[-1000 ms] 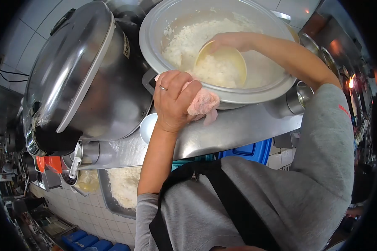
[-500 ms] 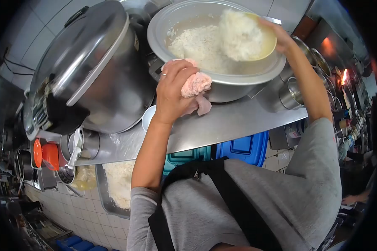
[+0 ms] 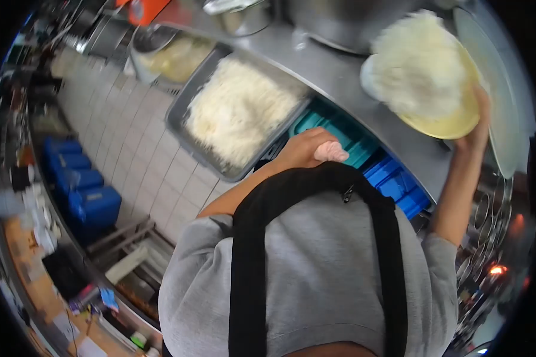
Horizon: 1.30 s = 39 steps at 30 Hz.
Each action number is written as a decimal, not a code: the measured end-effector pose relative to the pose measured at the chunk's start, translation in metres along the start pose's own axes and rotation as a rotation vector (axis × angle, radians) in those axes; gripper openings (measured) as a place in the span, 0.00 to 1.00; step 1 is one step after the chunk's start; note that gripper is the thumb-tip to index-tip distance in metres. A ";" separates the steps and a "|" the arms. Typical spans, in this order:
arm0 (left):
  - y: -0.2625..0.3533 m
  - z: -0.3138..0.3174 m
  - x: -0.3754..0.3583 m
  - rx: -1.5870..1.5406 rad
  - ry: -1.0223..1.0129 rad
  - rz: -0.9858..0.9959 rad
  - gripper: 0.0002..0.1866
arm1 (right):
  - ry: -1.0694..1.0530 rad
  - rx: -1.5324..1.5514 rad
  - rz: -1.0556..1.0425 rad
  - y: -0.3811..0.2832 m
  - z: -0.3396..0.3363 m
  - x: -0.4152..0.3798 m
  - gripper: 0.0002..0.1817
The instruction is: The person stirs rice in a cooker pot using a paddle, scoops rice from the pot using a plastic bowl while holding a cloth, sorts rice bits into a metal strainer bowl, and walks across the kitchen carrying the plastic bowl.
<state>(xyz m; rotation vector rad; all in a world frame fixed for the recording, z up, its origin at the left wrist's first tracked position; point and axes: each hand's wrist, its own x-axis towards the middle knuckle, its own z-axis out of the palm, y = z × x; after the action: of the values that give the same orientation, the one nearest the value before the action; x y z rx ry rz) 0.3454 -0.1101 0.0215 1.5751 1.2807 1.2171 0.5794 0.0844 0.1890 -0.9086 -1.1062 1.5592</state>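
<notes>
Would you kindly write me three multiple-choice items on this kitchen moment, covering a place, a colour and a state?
1. Where is the grey rectangular tray of white rice?
A. below the steel counter's edge
B. on the counter top
C. on the floor tiles

2. What colour is the cloth in the left hand?
A. blue
B. pink
C. green

3. How full is the round yellow bowl in the right hand?
A. empty
B. half full
C. heaped with rice

Answers: 1 A, the tray sits under the steel counter and juts out past its edge; 2 B, a pink wad shows in the fist; 3 C, rice mounds above the bowl's rim.
</notes>
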 end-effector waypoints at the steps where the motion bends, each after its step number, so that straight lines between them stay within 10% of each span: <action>1: -0.013 -0.005 -0.011 -0.005 -0.019 0.019 0.12 | 0.048 -0.071 0.021 0.026 0.037 -0.003 0.25; 6: -0.013 -0.021 -0.037 0.035 0.031 0.008 0.14 | -0.425 -1.113 -0.790 0.148 0.169 -0.021 0.27; 12: -0.024 -0.022 -0.039 0.046 0.055 0.024 0.15 | -0.361 -1.157 -0.787 0.119 0.171 -0.029 0.26; 20: 0.024 -0.008 0.059 0.123 -0.007 0.289 0.19 | 0.091 -1.132 -0.928 -0.062 -0.015 -0.025 0.23; 28: 0.103 0.049 0.230 0.232 0.139 0.916 0.27 | 0.555 -1.222 -0.603 -0.142 -0.236 0.103 0.25; 30: 0.113 0.075 0.267 0.278 0.163 1.009 0.27 | 0.493 -1.056 -0.185 -0.161 -0.177 0.085 0.25; 39: 0.093 0.118 0.330 0.236 0.040 0.999 0.24 | 0.155 -1.054 0.121 -0.097 -0.226 0.188 0.31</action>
<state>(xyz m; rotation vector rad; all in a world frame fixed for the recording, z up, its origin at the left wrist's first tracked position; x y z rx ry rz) 0.4978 0.1939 0.1468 2.5071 0.6288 1.7053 0.7719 0.3260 0.2059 -1.7647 -1.8054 0.8912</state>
